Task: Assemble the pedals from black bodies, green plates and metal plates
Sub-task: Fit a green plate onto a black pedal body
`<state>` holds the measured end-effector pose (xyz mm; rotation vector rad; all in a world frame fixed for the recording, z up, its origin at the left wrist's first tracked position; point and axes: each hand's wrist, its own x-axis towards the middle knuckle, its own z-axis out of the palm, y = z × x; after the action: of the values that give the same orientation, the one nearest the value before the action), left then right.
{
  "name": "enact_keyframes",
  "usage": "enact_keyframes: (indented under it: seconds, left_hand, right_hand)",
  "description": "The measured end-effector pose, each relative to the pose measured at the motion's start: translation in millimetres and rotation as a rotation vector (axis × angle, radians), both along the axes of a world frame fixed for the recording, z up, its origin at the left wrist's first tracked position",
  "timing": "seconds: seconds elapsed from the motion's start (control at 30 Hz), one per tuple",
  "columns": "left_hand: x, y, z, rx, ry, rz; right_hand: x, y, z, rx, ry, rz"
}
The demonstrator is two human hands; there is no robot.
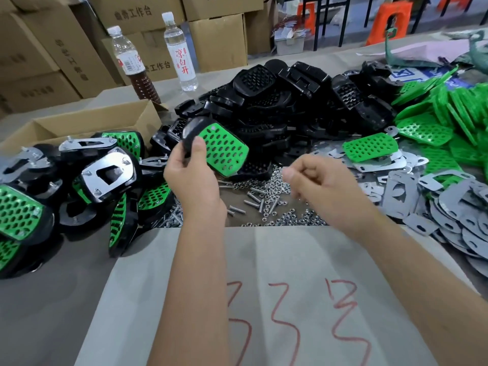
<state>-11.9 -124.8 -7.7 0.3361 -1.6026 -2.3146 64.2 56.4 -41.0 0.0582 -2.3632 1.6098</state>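
Judging by the layout, looked like the fastening step. Worked amid heaps: bodies [277, 101] at the back, green plates [449, 114] far right, metal plates [422, 204] near right, finished pedals [105, 175] on the left, in front of a box [87, 122].

Held one pedal [219, 149] up in the air, above the near edge of the body heap, with a green plate already seated in its black body and its green face turned toward the camera. Showed no metal plate or screw from this side; could not see the back.

Would probably have paid to keep that plate pressed flush, so the holes stayed lined up. Would then have called for screws through the corner holes, and a metal plate and nuts on the back. Risked a slipped plate or a dropped nut if the grip slackened or the pedal tilted far.

Gripped the pedal's left end with the left hand [190, 170], thumb on top over the black rim, fingers curled beneath, wrist raised. Hovered the right hand [317, 180] just right of the pedal, apart from it, fingers curled in and thumb against forefinger as for a pinch. Could not tell whether anything small sat between them.

Lay within easy reach just beyond both hands: loose screws [260, 203] and nuts [298, 220].
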Motion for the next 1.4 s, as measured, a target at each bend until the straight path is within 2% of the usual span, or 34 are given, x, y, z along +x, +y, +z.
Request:
enact_keyframes:
  seconds: [0.07, 0.13, 0.27, 0.47, 0.53, 0.63, 0.67, 0.8, 0.93, 1.2, 1.4]
  left_hand:
    - [-5.6, -10.8, -0.8, 0.109, -0.024, 0.019]
    - [-10.4, -18.3, -2.5, 0.240, -0.076, -0.016]
    - [-12.6, -20.9, -3.4, 0.405, -0.134, -0.138]
    - [-7.5, -13.0, -0.9, 0.495, -0.130, -0.291]
    - [-6.0, -9.9, -1.8, 0.504, -0.114, -0.343]
    - [-2.5, -3.0, -3.8, 0.380, -0.079, -0.416]
    - [-1.4, -0.1, -4.0, 0.339, -0.072, -0.444]
    - [4.4, 16.6, -8.5, 0.196, -0.075, -0.561]
    - [10.5, 31.7, -16.9, -0.026, -0.065, -0.631]
    - [15.2, 41.6, -21.1, -0.167, -0.032, -0.670]
    - [22.0, 47.9, -19.3, -0.087, -0.050, -0.636]
  right_hand:
    - [-1.5, -14.3, -2.1, 0.376, 0.114, -0.017]
    - [-4.1, -32.0, -0.5, 0.603, 0.137, 0.029]
    - [-9.5, -63.8, 6.4, 0.746, 0.031, 0.047]
    - [-18.7, -77.7, 15.3, 0.910, -0.060, 0.045]
    - [-15.9, -69.6, 15.9, 0.817, -0.033, 0.005]
    - [-11.8, -42.7, 17.4, 0.333, -0.001, -0.056]
    - [-9.6, -32.1, 17.7, 0.251, 0.038, -0.072]
    - [0.7, -1.0, 9.2, 0.137, 0.167, -0.155]
    - [4.0, 4.7, 7.0, -0.195, 0.236, -0.249]
    - [3.7, 4.8, 0.7, 0.006, 0.316, -0.329]
    - [-0.5, 6.2, -1.1, 0.197, 0.404, -0.271]
